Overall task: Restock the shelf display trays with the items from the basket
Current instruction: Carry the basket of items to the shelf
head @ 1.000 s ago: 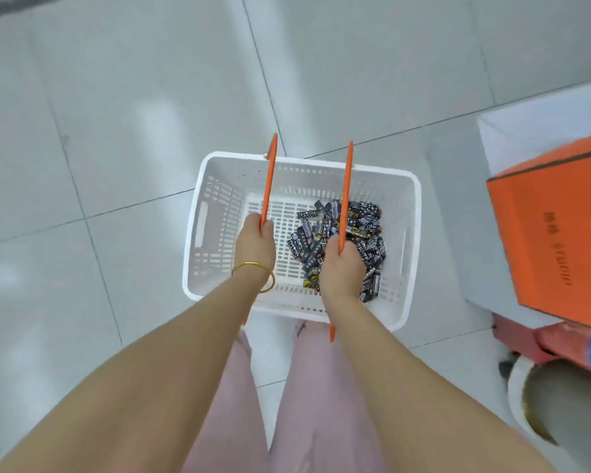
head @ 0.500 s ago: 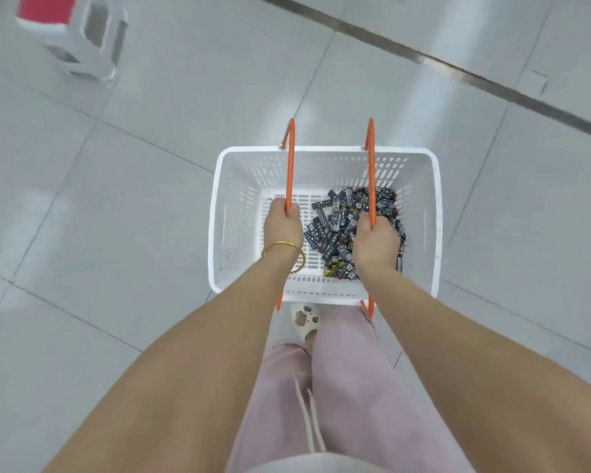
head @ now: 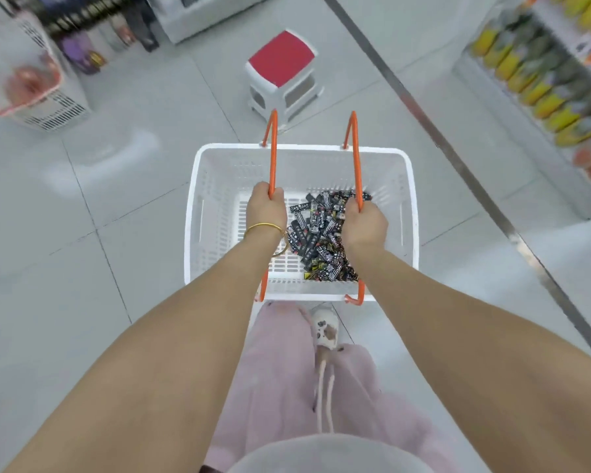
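Fingers of the left hand (head: 266, 211) clench the left orange handle (head: 272, 155); the right hand (head: 365, 223) clenches the right handle (head: 356, 155). Black packets (head: 316, 233) lie right of centre in the white basket (head: 198, 203). Stool (head: 280, 59) beyond its far rim; shelves (head: 543, 80) right; open floor (head: 82, 268) left.

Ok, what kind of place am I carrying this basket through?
Most likely a small shop or convenience store: stocked shelves of yellow packaged goods on the right, a white shopping basket holding small black packets, and blurred bottles displayed at upper left.

Head-worn view — steeply down; basket (head: 301, 150) close below
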A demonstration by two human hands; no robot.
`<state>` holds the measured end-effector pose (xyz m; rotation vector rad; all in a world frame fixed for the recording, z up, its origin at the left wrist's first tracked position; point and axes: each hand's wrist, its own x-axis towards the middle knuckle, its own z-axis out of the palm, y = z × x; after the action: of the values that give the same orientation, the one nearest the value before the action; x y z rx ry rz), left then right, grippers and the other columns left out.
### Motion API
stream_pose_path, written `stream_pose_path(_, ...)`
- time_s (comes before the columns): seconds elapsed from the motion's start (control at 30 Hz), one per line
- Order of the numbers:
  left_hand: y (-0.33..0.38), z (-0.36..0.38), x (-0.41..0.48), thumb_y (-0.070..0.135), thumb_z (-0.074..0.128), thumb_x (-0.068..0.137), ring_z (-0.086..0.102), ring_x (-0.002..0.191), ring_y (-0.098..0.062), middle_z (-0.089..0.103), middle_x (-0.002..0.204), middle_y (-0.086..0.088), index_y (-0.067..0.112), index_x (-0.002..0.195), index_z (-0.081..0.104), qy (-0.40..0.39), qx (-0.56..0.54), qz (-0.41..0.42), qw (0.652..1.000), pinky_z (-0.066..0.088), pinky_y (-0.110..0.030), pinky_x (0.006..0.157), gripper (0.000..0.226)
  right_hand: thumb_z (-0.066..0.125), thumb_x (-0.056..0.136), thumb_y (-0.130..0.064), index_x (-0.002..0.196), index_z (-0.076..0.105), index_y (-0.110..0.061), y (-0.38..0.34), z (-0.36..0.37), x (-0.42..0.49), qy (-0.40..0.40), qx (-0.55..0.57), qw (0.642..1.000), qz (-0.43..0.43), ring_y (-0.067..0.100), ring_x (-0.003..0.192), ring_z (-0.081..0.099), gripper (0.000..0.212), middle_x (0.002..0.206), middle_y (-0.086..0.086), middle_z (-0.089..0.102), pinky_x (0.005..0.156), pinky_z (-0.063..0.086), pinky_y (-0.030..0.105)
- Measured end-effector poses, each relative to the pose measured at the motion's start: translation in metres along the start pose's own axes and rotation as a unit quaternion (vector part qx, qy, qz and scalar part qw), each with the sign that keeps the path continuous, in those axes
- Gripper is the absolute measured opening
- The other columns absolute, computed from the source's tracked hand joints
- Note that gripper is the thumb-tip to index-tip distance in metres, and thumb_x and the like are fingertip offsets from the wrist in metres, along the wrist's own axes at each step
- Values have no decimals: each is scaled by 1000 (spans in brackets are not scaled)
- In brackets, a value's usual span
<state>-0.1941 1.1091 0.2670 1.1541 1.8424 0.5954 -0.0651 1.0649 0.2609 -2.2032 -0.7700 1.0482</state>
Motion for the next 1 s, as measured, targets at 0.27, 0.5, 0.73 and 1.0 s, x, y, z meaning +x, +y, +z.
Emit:
stream_pose_path(0.27, 96, -40, 208, 20, 39, 100, 43, 77, -24, 39, 70, 1, 7, 93, 41, 54, -35, -28, 998, 34, -29, 67, 15, 35, 99, -28, 88, 54, -6, -176, 73, 159, -41, -45, 996, -64, 24, 71, 51, 31, 75, 7, 53, 65, 43, 33)
stream_pose_path(0.5, 191, -76, 387, 21, 36, 100, 42, 75, -25, 40, 70, 1, 8, 92, 43, 76, -25, -49, 996, 35, -30, 68, 16, 34, 99, -27, 88, 49, -7, -322, 138, 294, -66, -45, 995, -55, 24, 66, 49, 28, 65, 0, 44, 57, 39, 31)
stream_pose_path(0.73, 268, -95, 558, 19, 37, 100, 42, 76, -26, 39, 69, 0, 6, 88, 43, 127, -30, -65, 989, 34, -31, 68, 19, 34, 99, -26, 104, 59, 1, -458, 200, 427, -97, -76, 989, -82, 27, 77, 52, 37, 86, 13, 56, 72, 46, 37)
stream_pose_path(1.0, 288, -145, 716, 20, 38, 99, 42, 67, -25, 42, 68, -5, 11, 81, 42, 189, -94, -126, 969, 36, -32, 65, 21, 35, 99, -33, 90, 53, -8, -587, 297, 532, -159, -117, 972, -128, 27, 73, 55, 32, 82, 10, 57, 66, 46, 37)
